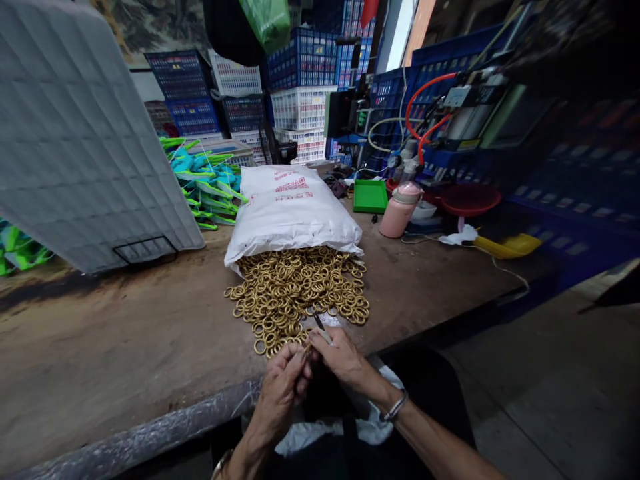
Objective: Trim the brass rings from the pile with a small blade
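Because the white printed sack (295, 210) lies flat with its mouth facing the person, the gold-coloured metal rings (300, 283) fan out over the worktable (150, 347) towards its near edge, presumably to put them within short reach. Both hands meet at the heap's near tip, by the table edge. Left hand (286, 375): thumb and fingertips pressed together, pinching what appears to be a single ring (307, 348); exact contact partly hidden. Right hand (346, 360): fingers curled around a slim blade-like tool (324, 333), dark tip pointing away from the body; thumb and forefinger seem to meet the same ring, likely to steady it. Pink bottle (399, 212) and green tray (370, 195) sit farther back, to the right, probably out of the hands' way.
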Available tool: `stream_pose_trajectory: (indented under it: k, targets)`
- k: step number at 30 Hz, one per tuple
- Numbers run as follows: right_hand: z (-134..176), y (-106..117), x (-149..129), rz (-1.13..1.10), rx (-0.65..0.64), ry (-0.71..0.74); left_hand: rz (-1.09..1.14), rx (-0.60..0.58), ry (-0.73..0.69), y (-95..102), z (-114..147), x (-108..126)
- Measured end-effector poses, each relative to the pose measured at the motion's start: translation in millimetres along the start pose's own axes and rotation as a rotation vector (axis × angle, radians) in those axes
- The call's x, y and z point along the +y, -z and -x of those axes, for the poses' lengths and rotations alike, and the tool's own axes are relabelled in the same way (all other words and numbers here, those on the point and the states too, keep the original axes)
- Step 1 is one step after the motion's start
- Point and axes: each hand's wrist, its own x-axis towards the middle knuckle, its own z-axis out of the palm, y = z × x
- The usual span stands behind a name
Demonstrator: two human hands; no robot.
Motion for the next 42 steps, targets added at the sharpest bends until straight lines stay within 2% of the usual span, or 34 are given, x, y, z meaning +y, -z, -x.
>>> stream_pose_trajectory:
  k: [2, 7, 11, 15, 17, 21, 26, 33, 36, 42]
  targets:
    - [2.4, 0.9, 3.9, 0.145, 0.015, 0.053, 0.017, 0.02, 0.012, -0.5, -0.6, -0.6]
    - [12.2, 0.3, 13.2, 0.518, -0.066, 0.204, 0.009, 0.082, 0.007, -0.6, -6.9, -2.1]
    - [14.8, -1.2, 14.3, 0.659, -0.081, 0.192, -0.052, 0.106, -0.031, 1.4, -9.1, -4.3]
    - [6.7, 7.2, 21.0, 0.757, -0.023, 0.123, -0.088, 0.095, -0.051, -0.6, 0.5, -2.0]
    - [0.4, 15.2, 26.0, 0.785, 0.027, 0.064, -0.037, 0.074, -0.019, -3.0, 7.3, 1.6]
    - [-7.7, 23.8, 26.9, 0.732, 0.11, 0.093, 0.164, 0.068, 0.061, -3.1, 13.8, 8.0]
    - [-6.3, 10.5, 19.5, 0.622, 0.071, 0.158, 0.294, 0.106, 0.088, 9.4, 12.6, 6.2]
    - [-7.5, -0.3, 28.3, 0.698, 0.053, 0.179, 0.515, 0.055, 0.187, 21.5, 11.5, 3.2]
    - [-8.4, 2.3, 26.2, 0.701, 0.06, 0.164, 0.555, 0.025, 0.207, 21.3, 9.1, 1.7]
    - [-11.0, 7.4, 18.7, 0.736, 0.1, 0.126, 0.49, 0.001, 0.181, 17.1, 8.5, -1.6]
